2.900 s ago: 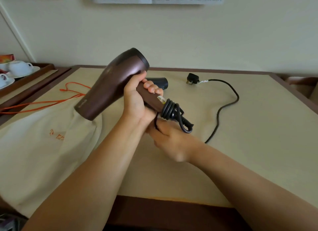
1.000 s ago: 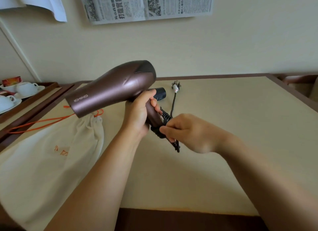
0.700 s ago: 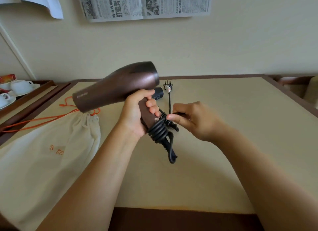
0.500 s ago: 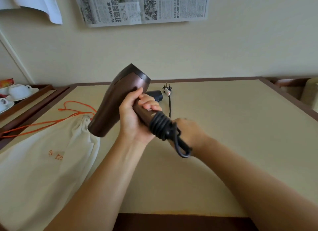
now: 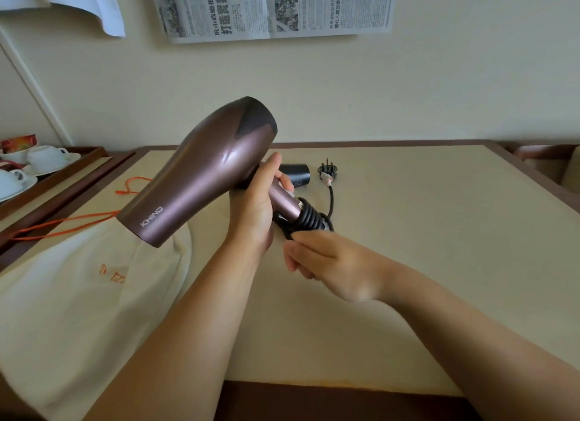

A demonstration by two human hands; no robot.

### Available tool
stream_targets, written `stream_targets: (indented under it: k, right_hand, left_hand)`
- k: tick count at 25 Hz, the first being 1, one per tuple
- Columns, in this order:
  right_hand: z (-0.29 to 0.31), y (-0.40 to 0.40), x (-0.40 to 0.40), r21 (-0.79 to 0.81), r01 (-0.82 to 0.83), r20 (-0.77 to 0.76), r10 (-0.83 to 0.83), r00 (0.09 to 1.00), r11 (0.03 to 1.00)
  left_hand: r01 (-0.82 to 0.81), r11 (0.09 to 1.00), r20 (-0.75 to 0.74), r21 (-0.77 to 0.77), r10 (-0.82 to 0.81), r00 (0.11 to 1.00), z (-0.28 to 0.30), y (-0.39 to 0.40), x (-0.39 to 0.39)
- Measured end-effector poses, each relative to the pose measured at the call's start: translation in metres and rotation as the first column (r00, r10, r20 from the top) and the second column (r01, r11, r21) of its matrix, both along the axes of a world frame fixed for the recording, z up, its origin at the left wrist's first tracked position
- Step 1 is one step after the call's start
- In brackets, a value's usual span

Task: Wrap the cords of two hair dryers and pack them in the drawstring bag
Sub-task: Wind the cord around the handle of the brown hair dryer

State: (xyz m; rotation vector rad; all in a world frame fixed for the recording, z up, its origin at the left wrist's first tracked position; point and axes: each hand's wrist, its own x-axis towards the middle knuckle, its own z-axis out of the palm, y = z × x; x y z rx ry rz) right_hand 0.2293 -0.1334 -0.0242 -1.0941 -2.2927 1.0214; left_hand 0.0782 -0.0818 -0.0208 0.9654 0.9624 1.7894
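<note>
My left hand (image 5: 255, 208) grips the handle of a bronze hair dryer (image 5: 201, 175) held above the table, nozzle pointing lower left. Its black cord (image 5: 310, 218) is coiled in several loops around the handle's end. My right hand (image 5: 326, 263) holds the cord just below the coil. A short free length runs back to the plug (image 5: 327, 172) lying on the table. A cream drawstring bag (image 5: 72, 310) with orange strings (image 5: 62, 222) lies flat at the left. A second dryer is not visible.
A black nozzle piece (image 5: 296, 174) lies behind my left hand. A wooden tray with white cups (image 5: 34, 166) stands at the far left. The table (image 5: 439, 232) has a raised brown rim. A newspaper hangs on the wall.
More cord has been wound around the handle, and the free length to the plug is much shorter. The dryer has tilted back and forth as my right hand circled the handle.
</note>
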Motion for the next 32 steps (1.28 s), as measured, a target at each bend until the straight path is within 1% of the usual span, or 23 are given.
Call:
stream_targets:
  k: [2,3,4,5,6,7,9,11,12,13,14,15,16,18,19,21,22,24,26,28,29,30,32]
  right_hand:
    - [0.013,0.005,0.014,0.218,0.035,0.104,-0.059,0.993,0.975]
    - [0.018,0.009,0.021,0.343,0.074,0.134,-0.126,0.983,0.936]
    - [0.021,0.013,0.026,0.464,0.138,0.133,-0.223,0.966,0.875]
    - [0.023,0.021,0.032,0.554,0.213,0.074,-0.303,0.950,0.805]
    - [0.027,0.026,0.039,0.642,0.260,0.025,-0.359,0.933,0.721]
    - [0.027,0.030,0.045,0.723,0.253,-0.014,-0.353,0.936,0.643]
    - [0.019,0.033,0.045,0.789,0.170,0.036,-0.320,0.947,0.591]
    - [0.006,0.041,0.038,0.697,0.187,0.029,-0.288,0.957,0.692]
    - [0.007,0.035,0.028,0.501,0.234,-0.037,-0.249,0.968,0.833]
    - [0.010,0.034,0.017,0.355,0.163,-0.132,-0.124,0.983,0.920]
    - [0.009,0.036,0.008,0.124,0.094,-0.283,-0.056,0.957,0.988]
    - [0.004,0.039,-0.003,0.105,-0.031,-0.370,0.068,0.926,0.994]
    - [0.005,0.031,-0.007,-0.039,-0.028,-0.319,0.014,0.948,0.999]
    - [-0.012,0.015,-0.011,-0.083,0.002,-0.155,-0.015,0.988,0.997]
    - [-0.018,0.015,-0.008,-0.086,0.013,-0.157,-0.026,0.987,0.996]
    - [-0.014,0.007,-0.005,-0.195,-0.045,-0.201,0.005,0.980,0.980]
    - [-0.010,0.005,-0.002,-0.217,-0.068,-0.204,0.022,0.979,0.974]
    - [0.002,0.002,-0.002,-0.215,-0.056,-0.175,0.018,0.984,0.975]
    - [0.011,0.003,0.008,-0.116,0.026,-0.093,-0.037,0.995,0.993]
    - [0.022,0.005,0.017,0.139,0.146,0.035,-0.152,0.988,0.979]
    - [0.026,0.008,0.021,0.290,0.188,0.067,-0.216,0.974,0.938]
    - [0.028,0.010,0.026,0.426,0.231,0.056,-0.281,0.958,0.875]
    - [0.035,0.011,0.033,0.620,0.296,-0.050,-0.340,0.939,0.727]
  left_hand:
    - [-0.023,0.999,-0.122,-0.031,0.019,0.992,-0.002,0.001,-0.003]
    - [-0.016,0.999,-0.135,-0.045,0.010,0.991,-0.001,0.001,-0.003]
    - [0.001,0.998,-0.128,-0.064,-0.009,0.992,0.000,0.000,-0.002]
    - [0.036,0.995,-0.112,-0.089,-0.046,0.993,0.002,-0.001,0.000]
    - [0.094,0.989,-0.078,-0.113,-0.103,0.992,0.005,-0.003,0.001]
    - [0.175,0.976,-0.014,-0.130,-0.178,0.984,0.008,-0.006,0.002]
    - [0.370,0.922,0.202,-0.111,-0.344,0.917,0.013,-0.012,0.003]
    - [0.486,0.874,0.382,-0.015,-0.444,0.810,0.016,-0.019,0.007]
    - [0.488,0.873,0.424,0.024,-0.451,0.785,0.017,-0.022,0.011]
    - [0.457,0.889,0.425,0.039,-0.429,0.797,0.017,-0.024,0.014]
    - [0.407,0.913,0.386,0.040,-0.389,0.836,0.016,-0.025,0.018]
    - [0.360,0.932,0.324,0.042,-0.354,0.877,0.016,-0.026,0.020]
    - [0.335,0.941,0.263,0.055,-0.337,0.904,0.016,-0.025,0.021]
    - [0.314,0.947,0.185,0.065,-0.321,0.929,0.018,-0.022,0.020]
    - [0.295,0.954,0.161,0.059,-0.301,0.940,0.019,-0.020,0.020]
    - [0.224,0.974,0.101,0.043,-0.227,0.969,0.017,-0.016,0.017]
    - [0.178,0.983,0.064,0.035,-0.180,0.982,0.015,-0.015,0.016]
    - [0.090,0.996,-0.041,0.022,-0.089,0.995,0.012,-0.014,0.015]
    - [-0.009,1.000,-0.190,0.015,0.012,0.982,0.011,-0.014,0.014]
    - [-0.064,0.998,-0.249,0.026,0.069,0.966,0.012,-0.012,0.012]
    - [-0.072,0.997,-0.234,0.029,0.077,0.969,0.013,-0.012,0.011]
    - [-0.072,0.997,-0.213,0.029,0.077,0.974,0.013,-0.010,0.011]
    - [-0.038,0.999,-0.184,0.032,0.043,0.982,0.013,-0.009,0.010]
